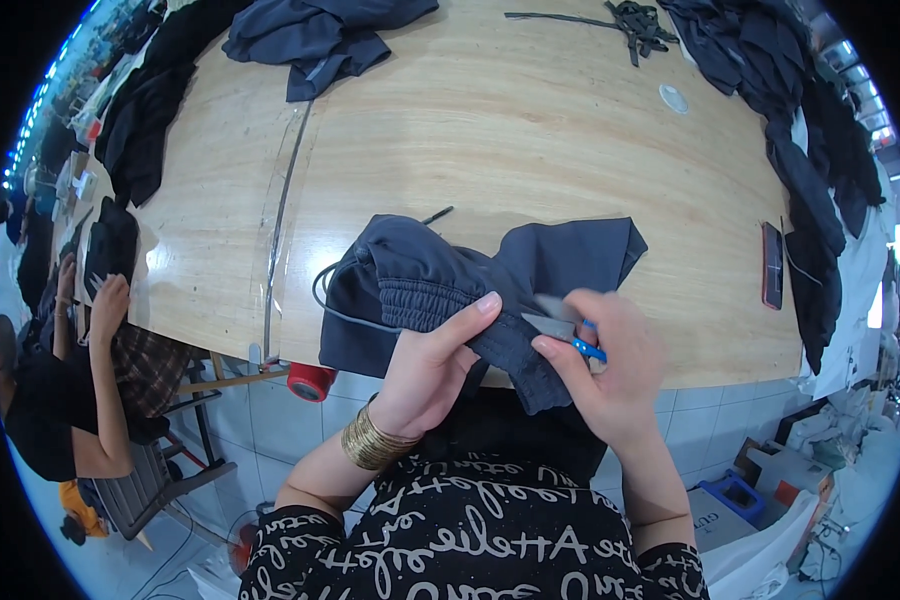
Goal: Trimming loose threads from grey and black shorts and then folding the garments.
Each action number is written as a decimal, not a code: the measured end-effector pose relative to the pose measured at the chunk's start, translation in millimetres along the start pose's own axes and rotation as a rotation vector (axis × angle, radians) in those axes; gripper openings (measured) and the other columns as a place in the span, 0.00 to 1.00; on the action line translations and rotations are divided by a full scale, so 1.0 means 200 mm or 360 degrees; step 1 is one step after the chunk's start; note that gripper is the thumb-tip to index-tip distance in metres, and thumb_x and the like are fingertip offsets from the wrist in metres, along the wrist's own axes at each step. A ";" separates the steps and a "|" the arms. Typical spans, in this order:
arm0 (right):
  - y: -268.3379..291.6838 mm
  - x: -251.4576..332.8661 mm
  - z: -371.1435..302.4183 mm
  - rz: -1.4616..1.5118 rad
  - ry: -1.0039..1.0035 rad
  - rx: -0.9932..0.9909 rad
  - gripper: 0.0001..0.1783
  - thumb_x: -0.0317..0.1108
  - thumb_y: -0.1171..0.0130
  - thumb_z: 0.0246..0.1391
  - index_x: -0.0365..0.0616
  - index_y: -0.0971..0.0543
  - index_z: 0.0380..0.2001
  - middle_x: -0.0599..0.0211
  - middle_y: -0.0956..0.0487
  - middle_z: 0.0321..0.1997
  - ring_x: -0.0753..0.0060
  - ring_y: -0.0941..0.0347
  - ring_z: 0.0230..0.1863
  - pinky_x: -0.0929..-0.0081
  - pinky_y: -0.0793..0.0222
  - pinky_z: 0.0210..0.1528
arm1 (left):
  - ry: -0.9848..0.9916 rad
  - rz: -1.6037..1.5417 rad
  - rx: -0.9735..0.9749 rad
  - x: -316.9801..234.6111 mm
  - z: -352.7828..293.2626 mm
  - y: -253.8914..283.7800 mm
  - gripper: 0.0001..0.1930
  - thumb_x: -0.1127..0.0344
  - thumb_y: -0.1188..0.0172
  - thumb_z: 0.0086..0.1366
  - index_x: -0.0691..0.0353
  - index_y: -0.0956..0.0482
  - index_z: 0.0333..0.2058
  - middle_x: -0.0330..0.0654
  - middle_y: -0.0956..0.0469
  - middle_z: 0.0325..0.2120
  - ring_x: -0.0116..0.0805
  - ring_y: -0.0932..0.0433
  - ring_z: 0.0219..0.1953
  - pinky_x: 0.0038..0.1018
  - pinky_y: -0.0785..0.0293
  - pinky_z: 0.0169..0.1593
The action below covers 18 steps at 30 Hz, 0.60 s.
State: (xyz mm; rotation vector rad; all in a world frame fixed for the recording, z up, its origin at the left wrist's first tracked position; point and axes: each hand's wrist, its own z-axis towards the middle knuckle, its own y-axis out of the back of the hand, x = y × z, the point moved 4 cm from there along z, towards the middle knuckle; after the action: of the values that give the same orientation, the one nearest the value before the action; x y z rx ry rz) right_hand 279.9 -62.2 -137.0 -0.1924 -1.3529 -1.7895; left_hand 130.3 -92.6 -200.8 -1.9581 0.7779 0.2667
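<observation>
A dark navy garment (pixel 425 255) with a gathered elastic waistband and a drawcord (pixel 362 322) lies bunched at the table's near edge. My left hand (pixel 438 355) grips the waistband, its thumb pressed on top and the fingers hidden underneath. In my right hand (pixel 615 365) is a small pair of scissors (pixel 550 325) with blue handles. Their blades point left at the waistband, slightly blurred and spread apart. Whether they touch the cloth I cannot tell.
The wooden table (pixel 420 130) bears another navy garment (pixel 320 40), dark cords (pixel 638 28), a white oval piece (pixel 673 98) and a phone (pixel 772 265). Dark garments (pixel 805 200) hang along the right edge. On the left a co-worker (pixel 65 410) handles black cloth near a chair (pixel 160 490).
</observation>
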 end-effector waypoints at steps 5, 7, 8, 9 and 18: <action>-0.01 0.00 -0.03 -0.0237 0.0118 -0.0004 0.15 0.39 0.33 0.41 0.46 0.24 0.31 0.72 0.29 0.22 0.71 0.36 0.20 0.76 0.41 0.21 | -0.0147 0.0153 0.0025 0.00 -0.01 -0.01 0.13 0.68 0.48 0.64 0.66 0.29 0.46 0.44 0.24 0.41 0.31 0.24 0.44 0.29 0.28 0.49; -0.01 0.00 -0.03 -0.0277 0.0114 -0.0009 0.14 0.39 0.34 0.41 0.46 0.24 0.31 0.72 0.29 0.21 0.72 0.36 0.20 0.76 0.42 0.21 | -0.0129 0.0022 -0.0003 -0.01 -0.01 -0.03 0.10 0.71 0.43 0.61 0.66 0.26 0.41 0.41 0.22 0.36 0.27 0.23 0.40 0.24 0.28 0.46; -0.02 0.00 -0.03 -0.0280 0.0123 0.0004 0.14 0.39 0.34 0.41 0.46 0.24 0.31 0.72 0.30 0.21 0.72 0.36 0.20 0.76 0.42 0.21 | -0.0126 0.0022 -0.0004 -0.01 -0.01 -0.03 0.10 0.71 0.43 0.61 0.66 0.26 0.41 0.41 0.22 0.36 0.27 0.23 0.40 0.24 0.28 0.46; -0.02 0.00 -0.03 -0.0282 0.0135 0.0016 0.15 0.39 0.34 0.41 0.45 0.24 0.31 0.72 0.30 0.21 0.72 0.36 0.20 0.76 0.42 0.21 | -0.0133 0.0022 -0.0006 -0.01 -0.01 -0.03 0.10 0.71 0.42 0.61 0.66 0.26 0.41 0.41 0.22 0.36 0.26 0.23 0.40 0.24 0.28 0.46; -0.02 0.01 -0.02 -0.0291 0.0147 0.0029 0.15 0.39 0.34 0.40 0.46 0.23 0.32 0.73 0.30 0.21 0.73 0.36 0.21 0.76 0.41 0.21 | -0.0120 0.0000 -0.0011 0.00 -0.01 -0.02 0.10 0.71 0.42 0.61 0.66 0.25 0.40 0.41 0.22 0.36 0.26 0.23 0.39 0.23 0.28 0.46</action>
State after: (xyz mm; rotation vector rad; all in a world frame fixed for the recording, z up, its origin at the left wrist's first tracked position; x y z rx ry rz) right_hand 276.9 -65.8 -140.9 0.0250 -1.3562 -1.9111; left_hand 132.4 -91.8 -196.7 -1.9433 0.7289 0.3416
